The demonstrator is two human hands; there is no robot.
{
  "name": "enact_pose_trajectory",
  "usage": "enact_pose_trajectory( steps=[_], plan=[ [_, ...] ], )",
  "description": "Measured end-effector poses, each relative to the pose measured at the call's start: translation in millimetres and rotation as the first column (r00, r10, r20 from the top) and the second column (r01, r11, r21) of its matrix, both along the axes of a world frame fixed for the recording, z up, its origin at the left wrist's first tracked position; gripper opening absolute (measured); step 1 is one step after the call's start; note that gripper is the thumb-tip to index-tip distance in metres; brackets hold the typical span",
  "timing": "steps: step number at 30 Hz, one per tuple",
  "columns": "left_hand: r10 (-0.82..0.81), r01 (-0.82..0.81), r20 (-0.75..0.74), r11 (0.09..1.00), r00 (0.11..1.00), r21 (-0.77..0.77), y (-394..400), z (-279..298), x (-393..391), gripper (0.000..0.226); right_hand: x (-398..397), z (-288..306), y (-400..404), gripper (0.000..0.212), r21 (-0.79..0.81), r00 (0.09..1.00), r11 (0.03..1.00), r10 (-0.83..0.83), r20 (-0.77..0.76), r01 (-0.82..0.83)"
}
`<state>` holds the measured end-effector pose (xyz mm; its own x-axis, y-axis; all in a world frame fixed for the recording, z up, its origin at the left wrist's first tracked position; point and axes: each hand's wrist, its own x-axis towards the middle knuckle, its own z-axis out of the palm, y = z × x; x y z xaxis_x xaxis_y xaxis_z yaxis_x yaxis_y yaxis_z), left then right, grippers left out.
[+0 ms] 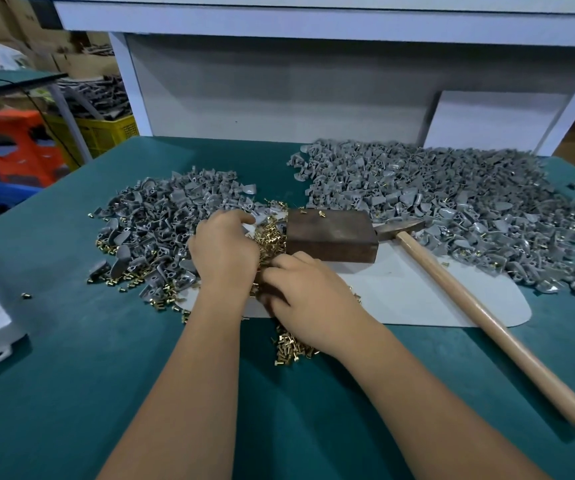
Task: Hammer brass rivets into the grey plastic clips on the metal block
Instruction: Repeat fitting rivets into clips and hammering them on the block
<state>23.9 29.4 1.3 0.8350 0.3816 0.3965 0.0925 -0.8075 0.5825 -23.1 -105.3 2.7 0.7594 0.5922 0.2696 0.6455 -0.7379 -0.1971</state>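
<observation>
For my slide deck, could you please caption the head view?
Both hands work in brass rivets beside the metal block; hammer lies unused.

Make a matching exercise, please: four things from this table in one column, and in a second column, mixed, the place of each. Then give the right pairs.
Things:
1. hammer
2. metal block
3. rivet pile
4. white sheet

Places:
A. under the block and the hammer handle
B. under both hands, left of the block
C. lying right of the block, head against it
D. between the two grey clip piles

Pairs: 1-C, 2-D, 3-B, 4-A
</observation>
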Motion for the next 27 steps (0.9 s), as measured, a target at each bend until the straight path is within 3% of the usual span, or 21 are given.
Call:
enact_pose_trajectory(
  steps=[5, 10, 19, 27],
  plan=[
    [-0.095, 0.11, 0.177, 0.991, 0.98, -0.074, -3.8, -1.0, 1.4, 0.048, 0.4, 1.6, 1.6, 0.017, 0.086, 1.0, 0.996, -0.019, -0.022, 0.021],
    [-0.218, 0.281, 0.38, 0.952, 0.899, -0.118, -13.0, 2.5, 0.0, 0.037, 1.5, -1.2, 1.3, 0.026, 0.029, 1.0, 1.0, 0.007, 0.017, -0.007],
    [-0.201, 0.299, 0.388, 0.931, 0.899, -0.21, -14.6, 1.7, 1.1, 0.034, 0.7, 2.8, 0.2, 0.021, 0.07, 1.0, 0.998, -0.004, 0.022, 0.003],
    [-0.188, 0.304, 0.376, 0.912, 0.907, -0.275, -20.3, 1.7, 3.0, 0.029, 3.6, 1.4, -1.9, 0.013, 0.006, 0.991, 0.995, -0.097, 0.094, 0.097]
  ],
)
